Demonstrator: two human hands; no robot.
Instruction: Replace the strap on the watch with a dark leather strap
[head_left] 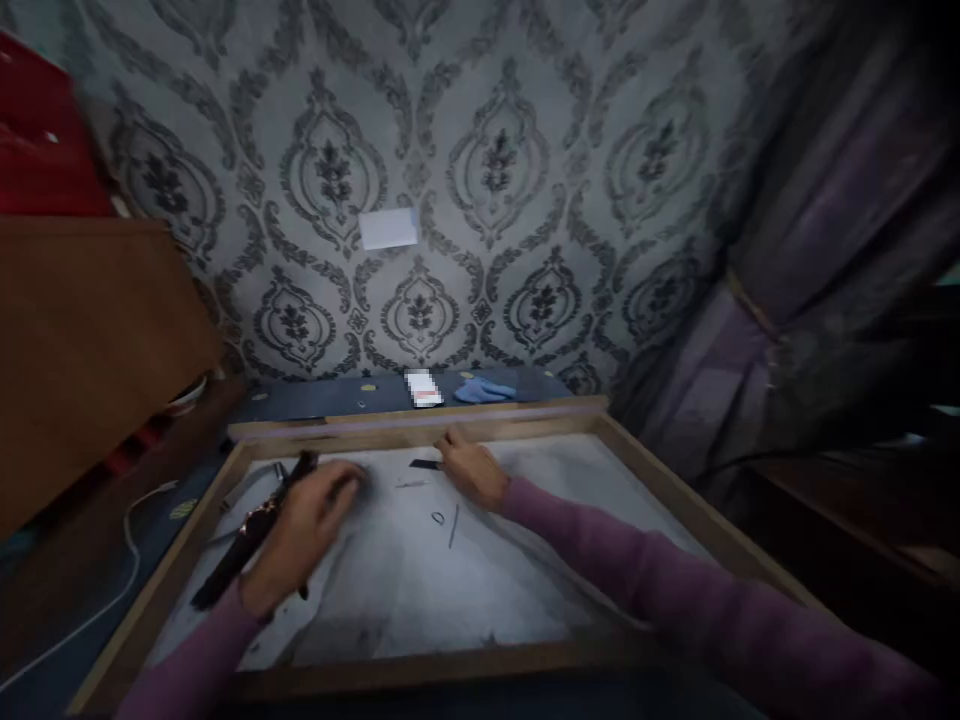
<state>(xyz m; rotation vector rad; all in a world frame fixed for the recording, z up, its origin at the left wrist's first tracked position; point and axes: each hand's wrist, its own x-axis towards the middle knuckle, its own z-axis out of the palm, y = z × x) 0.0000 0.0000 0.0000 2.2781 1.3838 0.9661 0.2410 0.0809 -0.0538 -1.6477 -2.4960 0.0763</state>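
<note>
My left hand point(307, 525) hovers at the left of a wood-framed tray point(652, 470), its fingers curled beside a long dark object with shiny bits point(229, 560); whether it holds anything is hidden. Near the tray's back edge, my right hand point(469, 468) has its fingers closed by a small flat black piece point(425, 464), which touches the hand and seems held. Between the hands lie a thin pale tool point(412, 484), a small dark ring point(438, 518) and a thin rod point(454, 526) on the white lining.
Behind the tray, a blurred-out white item point(424, 388) and a blue cloth or glove point(485, 390) rest on a dark blue cover. A wooden cabinet point(97, 350) stands left, near a white cable point(133, 560). A purple curtain point(720, 370) hangs right.
</note>
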